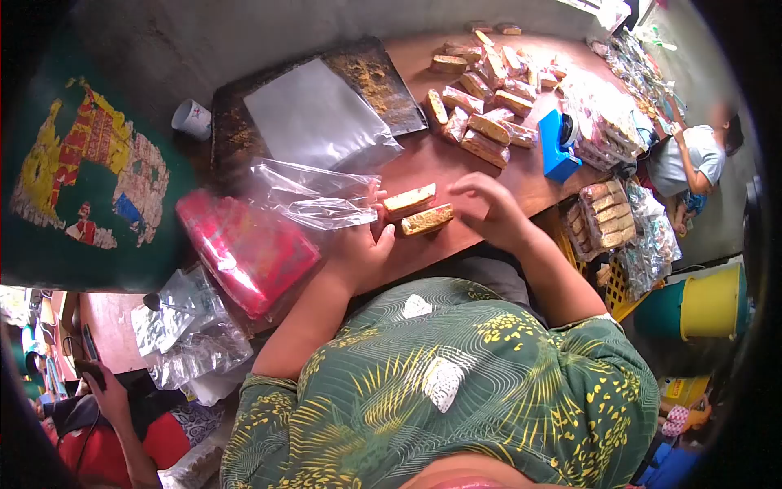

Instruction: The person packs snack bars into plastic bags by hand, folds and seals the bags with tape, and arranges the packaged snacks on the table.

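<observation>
Two bread slices, a paler one (410, 200) and a browner one (427, 219), lie side by side on the table before me. At their left ends is my left hand (362, 248), its thumb apart and its fingers partly covered by a clear plastic bag (318, 200), whose edge it appears to hold. My right hand (493, 210) hovers just right of the slices, open, fingers curved and apart, with nothing in it.
Wrapped bread pieces (489, 130) are heaped at the back, beside a blue tape dispenser (558, 147). Plastic sheets (314, 114) lie on a dark tray (383, 81); a mug (192, 120) stands left. A red package (248, 253) sits nearby. Other people are at both sides.
</observation>
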Demonstrator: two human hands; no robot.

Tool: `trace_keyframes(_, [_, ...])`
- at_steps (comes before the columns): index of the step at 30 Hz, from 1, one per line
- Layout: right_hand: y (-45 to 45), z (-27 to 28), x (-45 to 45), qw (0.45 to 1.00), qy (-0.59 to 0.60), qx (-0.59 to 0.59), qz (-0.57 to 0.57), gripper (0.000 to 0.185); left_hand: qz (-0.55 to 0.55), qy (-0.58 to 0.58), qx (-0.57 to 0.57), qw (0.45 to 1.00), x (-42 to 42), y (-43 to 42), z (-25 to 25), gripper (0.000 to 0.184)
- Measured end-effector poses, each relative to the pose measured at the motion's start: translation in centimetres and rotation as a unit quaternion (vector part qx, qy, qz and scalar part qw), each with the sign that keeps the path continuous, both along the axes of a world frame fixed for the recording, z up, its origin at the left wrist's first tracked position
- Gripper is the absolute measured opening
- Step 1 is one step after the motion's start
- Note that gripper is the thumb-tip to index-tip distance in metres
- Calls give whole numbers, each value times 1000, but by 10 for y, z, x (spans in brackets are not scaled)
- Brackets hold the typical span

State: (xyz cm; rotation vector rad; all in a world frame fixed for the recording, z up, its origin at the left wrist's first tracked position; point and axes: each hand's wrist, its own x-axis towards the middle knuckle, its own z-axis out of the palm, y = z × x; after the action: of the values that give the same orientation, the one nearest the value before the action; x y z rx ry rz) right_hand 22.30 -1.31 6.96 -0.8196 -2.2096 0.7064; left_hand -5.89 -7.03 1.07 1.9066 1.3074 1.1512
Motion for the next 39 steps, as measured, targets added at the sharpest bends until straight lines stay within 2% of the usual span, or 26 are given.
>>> trace_keyframes(1, [-9, -4, 6, 999, -49, 4, 15, 42, 0, 9, 5, 1000, 3, 2, -2, 84])
trace_keyframes(2, [-18, -17, 4, 997, -17, -78, 14, 46, -3, 17, 10, 1000, 6, 5, -4, 84])
trace_keyframes(4, [-17, -43, 3, 999, -26, -37, 5, 39, -7, 38, 12, 999, 12, 10, 0, 83])
trace_keyframes(6, [-14, -31, 1, 996, -38, -80, 28, 33, -5, 18, 28, 999, 14, 17, -3, 83])
trace_keyframes(9, [1, -8, 20, 957, -62, -274, 74, 33, 1, 17, 37, 999, 15, 17, -7, 84])
trace_keyframes(10, [12, -6, 29, 964, -39, -240, 106, 32, -2, 6, 26, 1000, 16, 15, -5, 84])
trace_keyframes(11, [23, -4, 38, 960, -57, -253, 105, 29, -4, -3, 16, 1000, 16, 15, -4, 84])
trace_keyframes(13, [41, -10, 50, 952, -10, -295, 86, 26, 16, 42, 59, 997, 14, 18, -9, 86])
trace_keyframes(15, [59, -21, 55, 956, 85, -280, 15, 24, 31, 58, 65, 996, 13, 18, -11, 88])
trace_keyframes(16, [61, -16, 52, 967, 101, -227, -56, 22, 34, 57, 62, 996, 14, 19, -11, 89])
trace_keyframes(17, [72, -37, 59, 972, 113, -178, -100, 27, 38, 56, 59, 996, 15, 19, -11, 90])
trace_keyframes(18, [75, -30, 61, 986, 16, -57, -154, 32, 43, 56, 56, 996, 15, 18, -11, 91])
trace_keyframes(19, [77, -22, 61, 974, -80, 66, -203, 37, 43, 51, 56, 996, 15, 18, -11, 92])
trace_keyframes(20, [77, -21, 60, 952, -142, 108, -248, 43, 43, 47, 56, 996, 16, 19, -11, 93])
trace_keyframes(23, [89, -52, 64, 948, -155, 59, -272, 40, 41, 58, 49, 996, 19, 21, -5, 95])
trace_keyframes(24, [90, -46, 64, 949, -156, 62, -265, 37, 37, 64, 57, 996, 19, 24, -5, 95])
trace_keyframes(27, [91, -25, 65, 954, -113, -60, -273, 37, 32, 96, 79, 992, 16, 29, -11, 92])
trace_keyframes(28, [85, -15, 63, 956, -78, -25, -282, 38, 31, 110, 85, 990, 14, 29, -13, 91])
trace_keyframes(29, [76, -3, 60, 943, -59, -45, -323, 36, 36, 93, 93, 991, 13, 30, -14, 90])
trace_keyframes(31, [60, 6, 54, 956, 57, -68, -279, 34, 44, 57, 103, 992, 15, 28, -13, 88])
trace_keyframes(33, [43, -3, 44, 973, 87, -131, -170, 33, 57, 33, 83, 994, 16, 24, -4, 85])
trace_keyframes(34, [31, -3, 35, 987, 4, -107, -118, 34, 62, 36, 96, 993, 15, 24, 0, 84])
trace_keyframes(35, [29, -15, 30, 989, -121, -30, -83, 37, 58, 18, 103, 993, 14, 24, -2, 84])
trace_keyframes(37, [15, -31, 16, 973, -176, 96, -113, 38, 47, -16, 118, 992, 11, 23, -5, 84])
trace_keyframes(39, [10, -23, 8, 973, -171, 111, -107, 40, 9, -128, 88, 988, 12, 19, -8, 85])
